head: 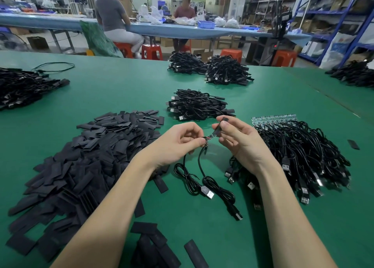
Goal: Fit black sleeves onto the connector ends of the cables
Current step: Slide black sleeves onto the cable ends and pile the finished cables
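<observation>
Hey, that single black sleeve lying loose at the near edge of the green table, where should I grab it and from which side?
Pinch the loose black sleeve across its narrow width near the middle, coming from above. It lies flat and apart from the other sleeves, long axis slanting away, so both long edges look free for a thumb and finger.

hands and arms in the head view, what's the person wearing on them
Nothing shows on them. The left hand and right hand wear no gloves, rings or watch, and both forearms are bare to the frame's lower edge, with no sleeves or wristbands in view.
</observation>
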`<action>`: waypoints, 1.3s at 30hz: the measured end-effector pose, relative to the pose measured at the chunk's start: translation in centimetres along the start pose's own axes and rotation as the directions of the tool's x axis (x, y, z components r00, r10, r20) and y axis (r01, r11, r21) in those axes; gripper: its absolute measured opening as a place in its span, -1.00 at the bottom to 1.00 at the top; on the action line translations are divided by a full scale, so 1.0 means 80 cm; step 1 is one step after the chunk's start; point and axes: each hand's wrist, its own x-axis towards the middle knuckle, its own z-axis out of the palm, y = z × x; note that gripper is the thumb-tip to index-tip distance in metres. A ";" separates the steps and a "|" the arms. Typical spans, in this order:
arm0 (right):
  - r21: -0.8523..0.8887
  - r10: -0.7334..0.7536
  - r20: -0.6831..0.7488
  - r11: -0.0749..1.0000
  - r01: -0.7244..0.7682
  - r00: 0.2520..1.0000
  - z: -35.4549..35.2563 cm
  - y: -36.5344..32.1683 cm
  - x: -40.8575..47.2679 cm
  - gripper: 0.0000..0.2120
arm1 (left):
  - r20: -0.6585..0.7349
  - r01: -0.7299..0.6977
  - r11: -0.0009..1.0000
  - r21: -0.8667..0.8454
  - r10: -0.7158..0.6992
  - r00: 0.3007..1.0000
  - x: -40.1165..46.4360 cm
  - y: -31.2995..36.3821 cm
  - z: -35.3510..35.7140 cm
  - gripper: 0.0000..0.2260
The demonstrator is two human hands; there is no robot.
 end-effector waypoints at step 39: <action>0.081 0.031 -0.127 0.996 -0.021 0.991 0.005 0.006 0.000 -0.81 | -0.171 -0.059 0.994 -0.087 0.043 0.984 0.008 -0.016 -0.006 -0.87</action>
